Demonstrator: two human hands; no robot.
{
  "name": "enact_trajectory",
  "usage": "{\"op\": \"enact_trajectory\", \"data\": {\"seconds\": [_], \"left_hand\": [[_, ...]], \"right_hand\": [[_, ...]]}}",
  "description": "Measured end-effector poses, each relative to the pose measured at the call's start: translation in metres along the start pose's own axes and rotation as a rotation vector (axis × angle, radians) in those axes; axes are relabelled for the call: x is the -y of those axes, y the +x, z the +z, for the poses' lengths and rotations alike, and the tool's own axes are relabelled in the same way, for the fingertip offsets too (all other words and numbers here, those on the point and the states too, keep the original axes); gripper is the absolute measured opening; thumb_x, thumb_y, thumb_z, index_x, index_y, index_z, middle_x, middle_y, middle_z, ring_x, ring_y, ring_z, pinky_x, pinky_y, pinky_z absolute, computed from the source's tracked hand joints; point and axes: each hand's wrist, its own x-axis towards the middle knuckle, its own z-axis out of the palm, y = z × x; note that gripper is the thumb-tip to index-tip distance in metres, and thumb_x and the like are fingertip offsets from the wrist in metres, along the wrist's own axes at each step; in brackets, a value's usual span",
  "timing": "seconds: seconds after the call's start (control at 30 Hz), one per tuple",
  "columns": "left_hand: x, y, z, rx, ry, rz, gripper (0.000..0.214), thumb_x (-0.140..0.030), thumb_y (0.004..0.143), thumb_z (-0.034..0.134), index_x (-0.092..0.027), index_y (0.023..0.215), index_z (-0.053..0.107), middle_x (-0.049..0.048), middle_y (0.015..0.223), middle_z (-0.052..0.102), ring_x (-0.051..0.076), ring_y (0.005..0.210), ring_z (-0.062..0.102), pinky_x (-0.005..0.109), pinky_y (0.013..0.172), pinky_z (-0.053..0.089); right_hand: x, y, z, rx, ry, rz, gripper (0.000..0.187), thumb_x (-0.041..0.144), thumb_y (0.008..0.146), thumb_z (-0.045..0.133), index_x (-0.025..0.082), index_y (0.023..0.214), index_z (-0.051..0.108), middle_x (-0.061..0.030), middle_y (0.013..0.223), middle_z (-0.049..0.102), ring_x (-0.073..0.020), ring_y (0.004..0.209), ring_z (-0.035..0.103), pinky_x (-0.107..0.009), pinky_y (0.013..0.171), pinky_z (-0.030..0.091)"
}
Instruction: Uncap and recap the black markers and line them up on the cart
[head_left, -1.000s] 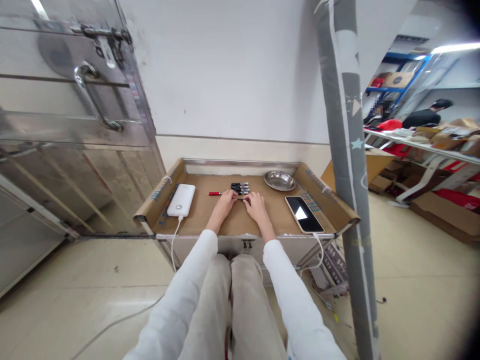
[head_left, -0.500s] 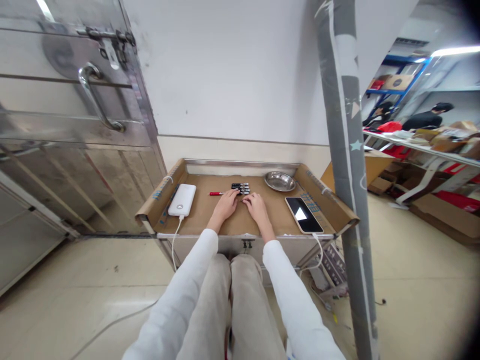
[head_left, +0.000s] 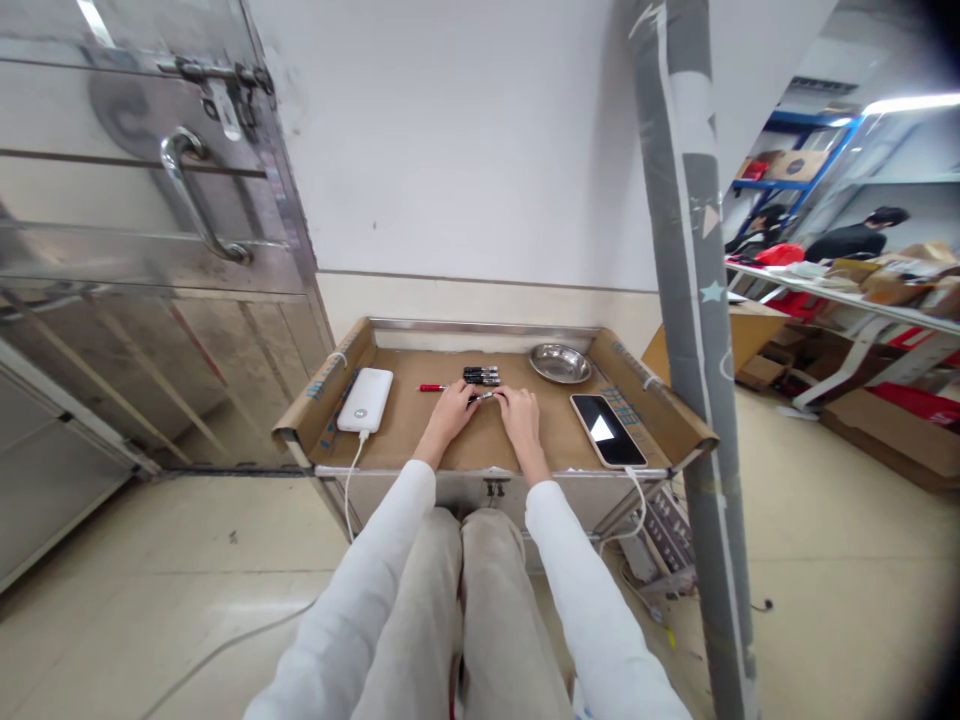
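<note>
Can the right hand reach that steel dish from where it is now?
Probably yes: the steel dish sits open on the cardboard just beyond the right hand, with nothing between them.

white wall (head_left: 465, 150), steel door (head_left: 135, 230) at left, pale floor (head_left: 150, 580), grey pillar (head_left: 690, 300) — blue shelving (head_left: 814, 130) beyond

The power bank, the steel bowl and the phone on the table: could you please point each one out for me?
White power bank (head_left: 364, 399): head view, middle of its top face.
Steel bowl (head_left: 559, 363): head view, the inside bottom.
Phone (head_left: 608, 429): head view, middle of its dark screen.
</note>
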Motion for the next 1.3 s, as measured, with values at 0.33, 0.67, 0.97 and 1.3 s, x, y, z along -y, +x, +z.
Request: {"op": "enact_trajectory", "data": {"seconds": [0.33,0.67,0.97,1.3], "left_hand": [[-0.015,-0.008,-0.018,-0.222,0.410,-0.417,0.021,-0.027,0.092,0.040,-0.014,0.096,0.056,0.0137,0.096,0.059,0.027,0.094,0.053,0.040,0.082,0.042],[-0.016,-0.016,-0.013,-0.152,0.451,-0.494,0.030,-0.010,0.090,0.026,-0.008,0.094,0.056,0.0177,0.098,0.057,0.026,0.096,0.053,0.037,0.082,0.043],[-0.008,-0.007,-0.005,-0.171,0.445,-0.480,0.028,-0.006,0.088,0.026,-0.009,0.093,0.053,0.0161,0.095,0.055,0.025,0.094,0.053,0.038,0.085,0.043],[-0.013,0.003,0.004,-0.088,0.338,-0.276,0.029,-0.003,0.085,0.030,-0.010,0.099,0.055,0.0164,0.099,0.055,0.026,0.095,0.051,0.040,0.085,0.041]], "right_hand": [[0.003,0.004,0.007,0.122,0.177,-0.160,0.064,0.016,0.084,0.041,0.024,0.145,0.024,-0.0073,0.129,0.055,-0.0203,0.112,0.053,-0.035,0.094,0.041],[-0.002,0.005,0.018,0.111,-0.010,-0.022,0.042,0.019,0.088,0.038,0.021,0.128,0.050,-0.0078,0.139,0.044,-0.0221,0.123,0.040,-0.038,0.099,0.035],[0.000,0.008,0.019,0.062,-0.076,0.053,0.036,0.020,0.089,0.039,0.023,0.121,0.055,-0.0095,0.131,0.049,-0.0237,0.115,0.042,-0.038,0.095,0.034],[-0.003,0.012,0.025,-0.028,-0.136,-0.001,0.022,0.019,0.086,0.044,0.018,0.102,0.058,-0.0107,0.101,0.057,-0.0228,0.095,0.046,-0.035,0.084,0.034]]}}
